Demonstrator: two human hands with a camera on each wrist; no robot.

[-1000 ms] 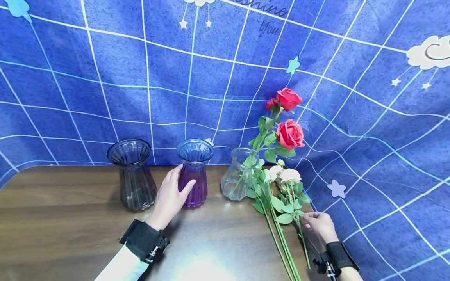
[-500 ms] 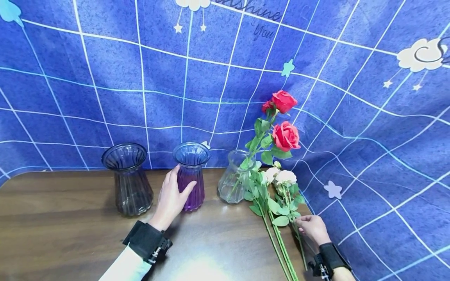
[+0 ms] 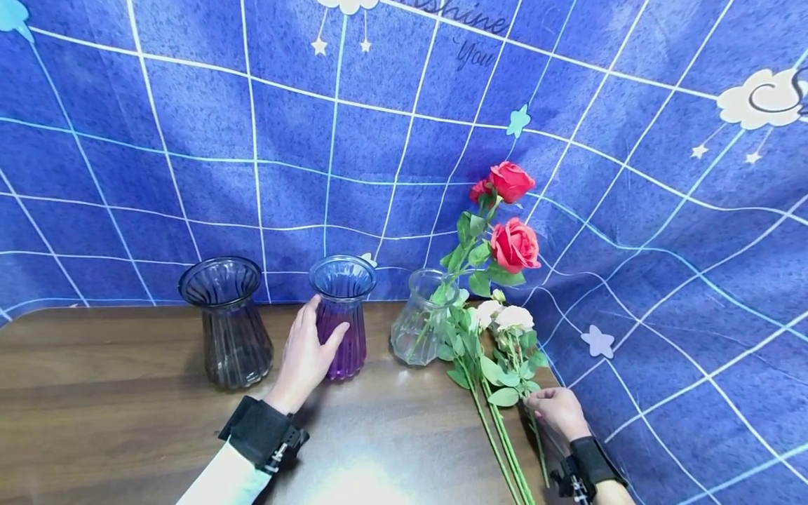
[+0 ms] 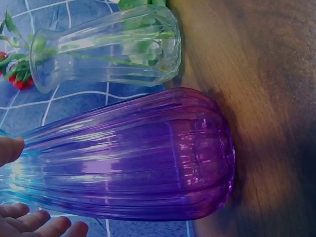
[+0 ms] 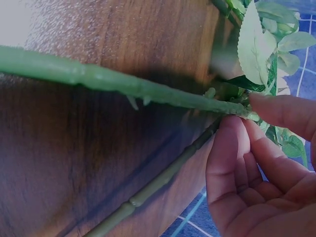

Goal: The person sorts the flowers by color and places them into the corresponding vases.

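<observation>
My left hand (image 3: 309, 361) cups loosely about the blue-to-purple glass vase (image 3: 344, 330). Its thumb lies across the front of the vase, and the other fingers are along the left side near the neck. In the left wrist view a gap shows between those fingers and the purple vase (image 4: 148, 163). At the right, my right hand (image 3: 558, 410) pinches a green stem (image 5: 163, 96) just under its leaves, thumb against fingers. White flowers (image 3: 514, 319) lie at the top of the stems there. Two red roses (image 3: 514, 245) stand in a clear glass vase (image 3: 413, 337).
A dark grey glass vase (image 3: 233, 337) stands left of my left hand. Several long green stems (image 3: 505, 442) lie on the wooden table (image 3: 126, 407), running to its front. A blue cloth with a white grid (image 3: 303, 133) hangs behind and along the right side.
My right hand has shifted slightly left, and its fingertips have closed in on the stem. The left hand stays at the purple vase. The head view has moved a little.
</observation>
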